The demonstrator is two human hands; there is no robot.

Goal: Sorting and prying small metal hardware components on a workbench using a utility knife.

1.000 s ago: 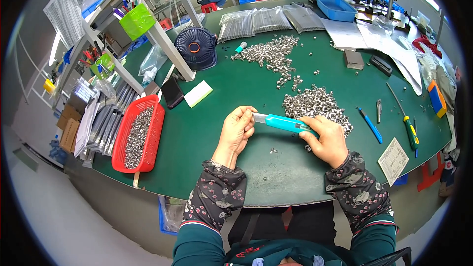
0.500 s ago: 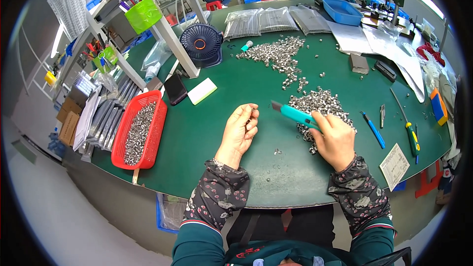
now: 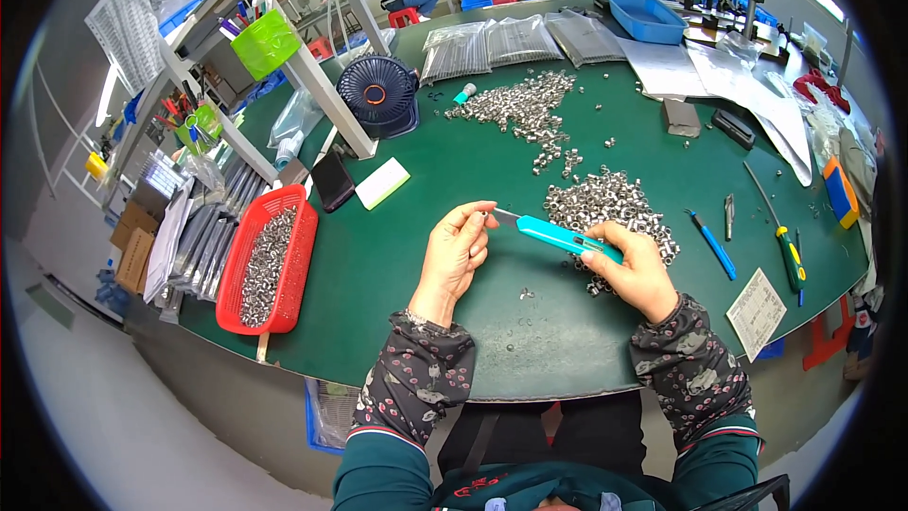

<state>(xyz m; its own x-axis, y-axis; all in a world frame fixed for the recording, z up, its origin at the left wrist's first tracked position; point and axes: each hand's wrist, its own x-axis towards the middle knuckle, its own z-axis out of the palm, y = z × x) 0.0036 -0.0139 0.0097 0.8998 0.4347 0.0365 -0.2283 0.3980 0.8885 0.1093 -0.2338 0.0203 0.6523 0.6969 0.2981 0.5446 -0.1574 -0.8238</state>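
Note:
My right hand point(image 3: 638, 270) grips a teal utility knife point(image 3: 556, 235), its blade pointing left. The blade's tip reaches the fingertips of my left hand point(image 3: 450, 255). Those fingers are pinched on a small metal ring point(image 3: 485, 215), mostly hidden by them; whether the blade touches it I cannot tell. Behind and beside the knife lies a heap of small shiny metal rings point(image 3: 605, 201). A few tiny metal scraps point(image 3: 526, 294) rest on the green table point(image 3: 558, 350) between my forearms.
At the left stands a red basket point(image 3: 307, 251) of small metal parts, near a phone point(image 3: 333, 180) and a fan point(image 3: 377, 96). A second ring heap point(image 3: 520, 104) spreads farther back. Rightward lie a blue pen-like tool point(image 3: 714, 248), a screwdriver point(image 3: 788, 251) and a paper slip point(image 3: 757, 314).
The utility knife has moved left and its blade now meets my left fingertips. My right hand's hold has shifted, with the thumb along the handle. My left hand stays nearly in place.

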